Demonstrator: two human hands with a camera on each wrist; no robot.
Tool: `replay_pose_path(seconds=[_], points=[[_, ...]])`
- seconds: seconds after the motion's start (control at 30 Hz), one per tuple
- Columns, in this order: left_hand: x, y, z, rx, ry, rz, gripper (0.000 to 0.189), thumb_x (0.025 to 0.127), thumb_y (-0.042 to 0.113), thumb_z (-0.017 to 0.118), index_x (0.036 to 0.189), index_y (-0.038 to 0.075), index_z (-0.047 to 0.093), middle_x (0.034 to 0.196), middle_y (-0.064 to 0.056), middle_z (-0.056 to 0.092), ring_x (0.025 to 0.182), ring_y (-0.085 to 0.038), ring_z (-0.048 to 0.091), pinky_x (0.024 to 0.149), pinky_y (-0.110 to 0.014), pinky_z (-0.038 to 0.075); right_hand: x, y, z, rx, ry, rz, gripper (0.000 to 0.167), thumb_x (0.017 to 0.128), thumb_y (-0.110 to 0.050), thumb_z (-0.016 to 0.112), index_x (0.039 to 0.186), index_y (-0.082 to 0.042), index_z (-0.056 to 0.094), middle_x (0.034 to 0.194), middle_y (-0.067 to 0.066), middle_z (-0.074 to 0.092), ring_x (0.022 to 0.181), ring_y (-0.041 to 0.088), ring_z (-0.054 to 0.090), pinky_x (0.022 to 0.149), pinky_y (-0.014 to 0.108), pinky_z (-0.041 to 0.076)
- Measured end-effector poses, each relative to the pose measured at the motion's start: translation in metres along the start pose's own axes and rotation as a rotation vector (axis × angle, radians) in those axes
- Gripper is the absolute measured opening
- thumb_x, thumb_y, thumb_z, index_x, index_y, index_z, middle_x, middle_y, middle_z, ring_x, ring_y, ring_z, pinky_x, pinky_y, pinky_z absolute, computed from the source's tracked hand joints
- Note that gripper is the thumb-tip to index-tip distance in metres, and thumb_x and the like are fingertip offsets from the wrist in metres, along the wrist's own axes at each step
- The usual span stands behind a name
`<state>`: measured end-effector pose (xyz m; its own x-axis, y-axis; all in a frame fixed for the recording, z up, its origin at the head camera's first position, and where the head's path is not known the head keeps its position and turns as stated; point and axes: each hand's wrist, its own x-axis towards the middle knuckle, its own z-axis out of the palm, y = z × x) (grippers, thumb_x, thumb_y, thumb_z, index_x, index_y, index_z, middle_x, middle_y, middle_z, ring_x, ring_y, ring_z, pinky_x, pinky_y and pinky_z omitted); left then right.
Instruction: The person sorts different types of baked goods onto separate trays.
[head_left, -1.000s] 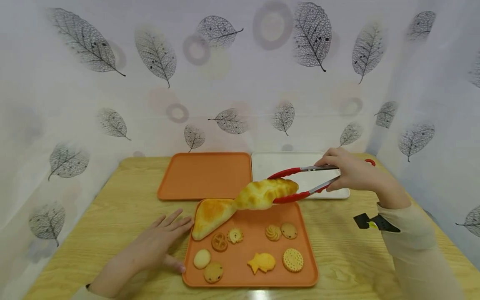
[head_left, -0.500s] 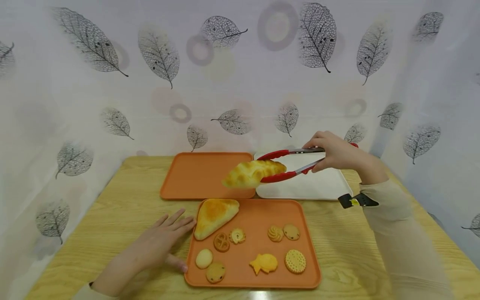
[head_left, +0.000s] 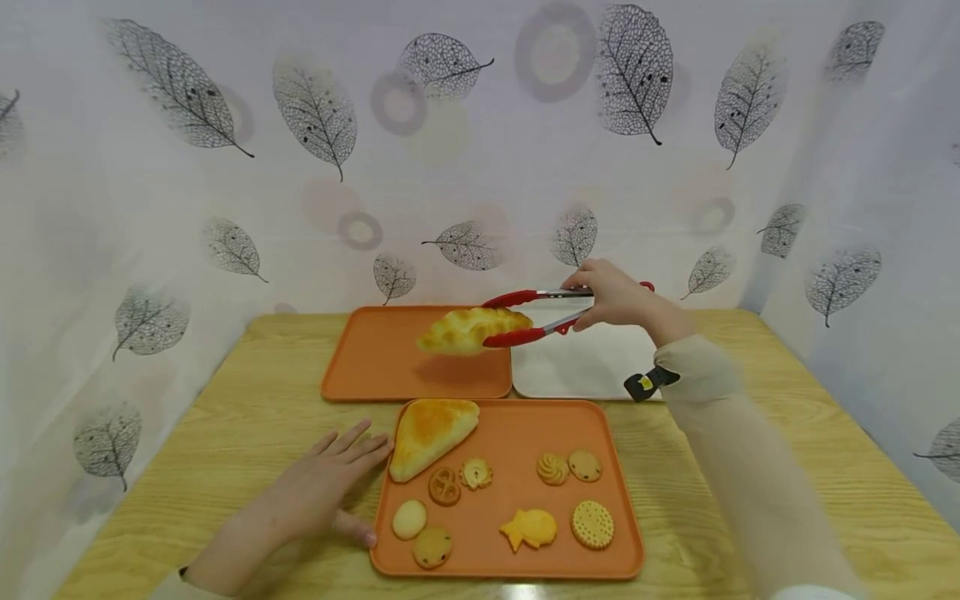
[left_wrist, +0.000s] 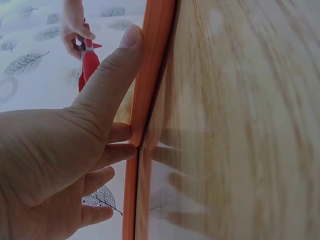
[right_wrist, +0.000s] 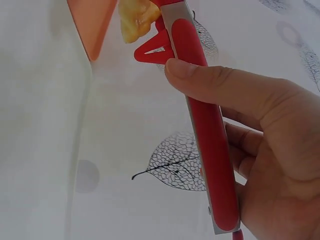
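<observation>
My right hand [head_left: 618,296] grips a pair of red-tipped metal tongs [head_left: 513,337], whose red handle [right_wrist: 212,155] shows large in the right wrist view. Pinched between the tong tips, a golden bread roll [head_left: 461,330] hangs above the orange tray at the back left [head_left: 367,358]. My left hand [head_left: 322,479] lies with straight fingers against the left edge of the front orange tray [head_left: 517,562]. In the left wrist view, the thumb [left_wrist: 131,37] touches that tray's rim [left_wrist: 150,65]. A triangular bread [head_left: 431,433] sits in the front tray's far left corner.
A white tray [head_left: 577,362] stands at the back right, under my right forearm. Cookies share the front tray, among them a pretzel cookie [head_left: 444,486], a fish-shaped cookie [head_left: 529,528] and a round dotted cracker [head_left: 592,524]. A leaf-patterned curtain [head_left: 480,167] surrounds the wooden table [head_left: 247,417].
The tongs have lifted the bread roll off the front tray's far side and carried it back and left over the rear orange tray. My left hand has stayed in place.
</observation>
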<state>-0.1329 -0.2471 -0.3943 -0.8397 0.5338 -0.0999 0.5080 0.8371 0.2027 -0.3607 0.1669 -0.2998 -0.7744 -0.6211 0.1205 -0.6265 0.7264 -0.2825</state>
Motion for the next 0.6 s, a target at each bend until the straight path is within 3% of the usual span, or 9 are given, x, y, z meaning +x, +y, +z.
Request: replay_pose_path(seconds=[0.3, 0.6], points=[[-0.001, 0.003, 0.006, -0.006, -0.002, -0.02, 0.114, 0.064, 0.082, 0.058, 0.15, 0.01, 0.04, 0.156, -0.012, 0.038, 0.149, -0.039, 0.021, 0.116, -0.064, 0.024, 0.032, -0.002, 0.04, -0.025, -0.005, 0.052, 0.056, 0.071, -0.02, 0.087, 0.12, -0.004, 0.068, 0.112, 0.015, 0.059, 0.103, 0.03, 0.049, 0.089, 0.045, 0.046], [-0.004, 0.004, 0.007, -0.014, 0.002, -0.02, 0.113, 0.064, 0.081, 0.058, 0.15, 0.01, 0.04, 0.156, -0.011, 0.037, 0.149, -0.039, 0.02, 0.116, -0.064, 0.023, 0.052, -0.011, 0.062, -0.094, -0.019, 0.115, 0.06, 0.07, -0.028, 0.087, 0.123, -0.007, 0.066, 0.116, 0.015, 0.058, 0.109, 0.033, 0.049, 0.092, 0.051, 0.045]])
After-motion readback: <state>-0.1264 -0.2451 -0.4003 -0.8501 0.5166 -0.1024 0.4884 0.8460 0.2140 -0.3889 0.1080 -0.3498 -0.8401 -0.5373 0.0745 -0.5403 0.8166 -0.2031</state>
